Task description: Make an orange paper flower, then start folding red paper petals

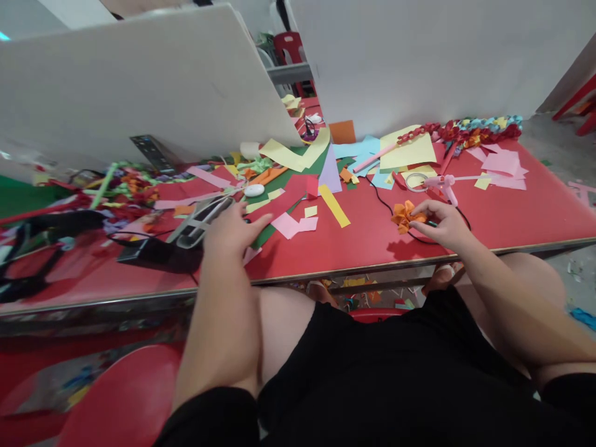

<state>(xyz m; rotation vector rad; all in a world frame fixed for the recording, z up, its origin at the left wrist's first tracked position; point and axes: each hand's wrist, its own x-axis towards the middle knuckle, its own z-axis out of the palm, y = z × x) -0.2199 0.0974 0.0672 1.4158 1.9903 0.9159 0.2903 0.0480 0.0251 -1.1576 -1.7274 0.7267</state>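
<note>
My right hand (440, 225) pinches an orange folded paper flower (406, 217) above the red table. Just behind that hand lies a pink glue gun (442, 183), beside a ring of tape (416, 181). At the left, my left hand (235, 230) has its thumb and fingers spread, with nothing seen held in it. It is over the right end of a black object (161, 254) and next to red and pink paper pieces. A white computer mouse (254, 190) lies just behind its fingers.
Coloured paper scraps cover the back of the red table (358, 251). A folded paper chain (484, 131) runs along the back right. White boards (139, 93) stand behind. A black remote (153, 154) leans at the back left. A red stool (125, 397) is at the lower left.
</note>
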